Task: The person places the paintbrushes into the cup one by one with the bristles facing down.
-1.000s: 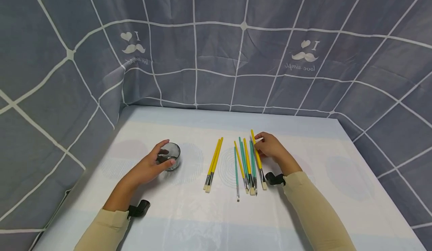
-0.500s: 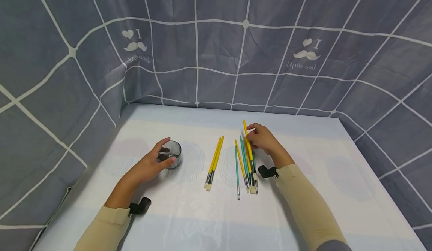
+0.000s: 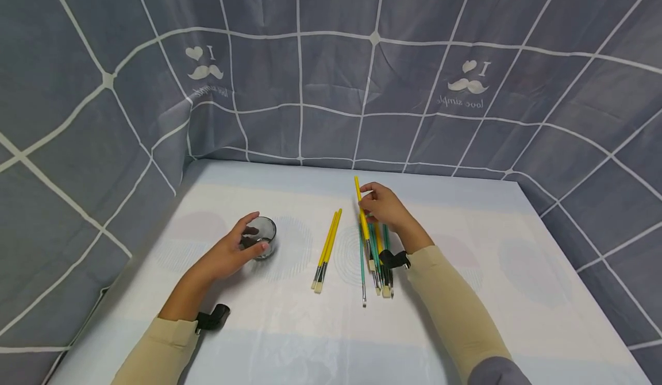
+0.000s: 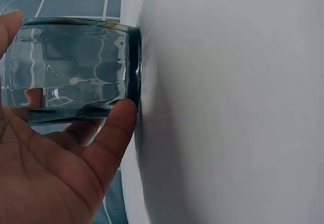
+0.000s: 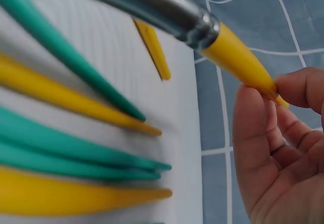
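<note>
My left hand (image 3: 223,257) holds a clear, smoky glass tumbler (image 3: 266,231) that stands upright on the table. In the left wrist view the thumb and fingers curl about the tumbler's (image 4: 76,67) side. My right hand (image 3: 387,206) pinches a yellow-handled flat paintbrush (image 5: 238,57) between thumb and fingertips, raised over a group of brushes. Beneath it lie several green paintbrushes (image 5: 61,39) and yellow ones (image 5: 76,191), roughly parallel with bristles toward me; my hand and wrist camera hide part of them. To their left, two yellow paintbrushes (image 3: 328,250) lie side by side.
A white table (image 3: 289,339) with pale printed circles spreads under everything. Grey curtain (image 3: 331,74) with white grid lines encloses its back and sides. Each wrist carries a small black camera (image 3: 213,318).
The right hand has lifted the yellow paintbrush from the right end of the group and carried it left across the other brushes. The left hand and tumbler stay put.
</note>
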Available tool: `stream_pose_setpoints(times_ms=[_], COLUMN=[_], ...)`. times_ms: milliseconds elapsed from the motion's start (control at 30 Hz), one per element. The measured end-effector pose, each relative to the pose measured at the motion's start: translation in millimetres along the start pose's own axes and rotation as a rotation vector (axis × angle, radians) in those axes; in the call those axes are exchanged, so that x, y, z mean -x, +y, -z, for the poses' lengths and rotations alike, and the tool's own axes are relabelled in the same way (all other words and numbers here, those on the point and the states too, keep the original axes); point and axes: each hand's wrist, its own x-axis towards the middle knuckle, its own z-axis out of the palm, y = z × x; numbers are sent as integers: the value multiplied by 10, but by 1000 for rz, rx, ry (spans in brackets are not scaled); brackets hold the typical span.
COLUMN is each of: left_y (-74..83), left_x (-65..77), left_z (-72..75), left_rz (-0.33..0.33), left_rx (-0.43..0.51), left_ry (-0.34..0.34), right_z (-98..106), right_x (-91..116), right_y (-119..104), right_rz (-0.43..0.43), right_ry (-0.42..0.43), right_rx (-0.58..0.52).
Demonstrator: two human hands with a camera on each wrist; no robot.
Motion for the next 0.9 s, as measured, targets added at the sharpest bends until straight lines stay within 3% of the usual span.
stream_pose_setpoints(times_ms=[567,900], left_y=[-3,-28], left_x=[-12,-10], left_z=[-14,-16], left_rz=[-10,3], left_rx=[2,3], left_ry=[2,-4], right_z=[-271,-516], right_x=[-43,-102], right_y=[-313,-440], right_rz=[124,143], right_ry=[-25,-22], right_rx=[-80,-144])
